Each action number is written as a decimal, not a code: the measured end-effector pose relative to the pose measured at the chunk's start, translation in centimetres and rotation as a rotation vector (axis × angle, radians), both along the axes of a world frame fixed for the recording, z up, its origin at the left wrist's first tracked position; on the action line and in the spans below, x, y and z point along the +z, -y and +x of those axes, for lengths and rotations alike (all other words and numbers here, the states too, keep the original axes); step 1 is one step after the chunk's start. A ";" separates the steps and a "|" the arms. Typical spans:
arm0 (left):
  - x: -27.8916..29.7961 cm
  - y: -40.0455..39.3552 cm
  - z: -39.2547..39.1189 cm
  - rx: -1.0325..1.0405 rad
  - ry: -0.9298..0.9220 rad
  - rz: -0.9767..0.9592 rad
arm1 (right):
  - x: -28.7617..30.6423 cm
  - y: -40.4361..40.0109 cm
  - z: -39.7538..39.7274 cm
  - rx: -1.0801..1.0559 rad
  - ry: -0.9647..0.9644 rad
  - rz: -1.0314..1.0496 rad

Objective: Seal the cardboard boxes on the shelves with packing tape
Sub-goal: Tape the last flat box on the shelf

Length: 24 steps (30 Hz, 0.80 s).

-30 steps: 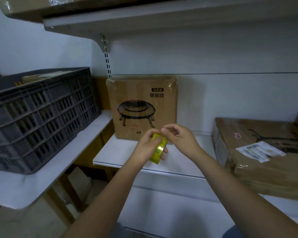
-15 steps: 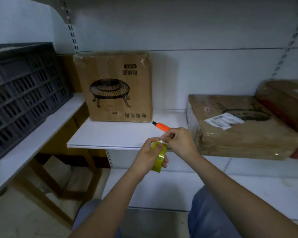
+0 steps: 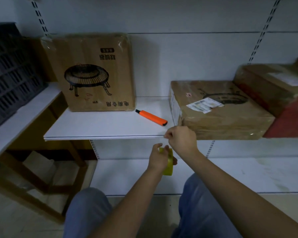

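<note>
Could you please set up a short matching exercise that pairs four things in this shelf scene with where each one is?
Things:
1. tape roll
2. orange utility knife
3. upright box with the grill drawing
4. flat box with the shipping label

Places:
A. lying flat at the right of the shelf
B. gripped in the left hand
C. standing at the back left of the shelf
D. lying on the shelf between the two boxes

Pairs: 1-B, 2-D, 3-C, 4-A
</note>
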<state>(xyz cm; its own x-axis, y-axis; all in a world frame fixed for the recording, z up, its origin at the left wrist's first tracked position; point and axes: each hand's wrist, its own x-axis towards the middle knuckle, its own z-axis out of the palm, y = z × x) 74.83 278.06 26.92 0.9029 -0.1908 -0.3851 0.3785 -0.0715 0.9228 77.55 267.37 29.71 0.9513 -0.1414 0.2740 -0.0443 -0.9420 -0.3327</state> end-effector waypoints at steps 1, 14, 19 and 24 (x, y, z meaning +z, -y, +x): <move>-0.3 0.4 0.0 -0.015 0.003 0.019 | -0.7 0.1 -0.1 -0.010 0.014 -0.017; -2.7 2.3 3.7 0.095 -0.158 -0.182 | -3.5 -1.1 2.0 -0.082 0.170 -0.234; -3.7 2.3 4.5 0.074 -0.189 -0.207 | -4.0 -1.6 3.0 -0.179 0.170 -0.252; -4.4 1.9 5.0 0.043 -0.024 -0.131 | -4.2 -1.9 3.0 -0.224 0.205 -0.159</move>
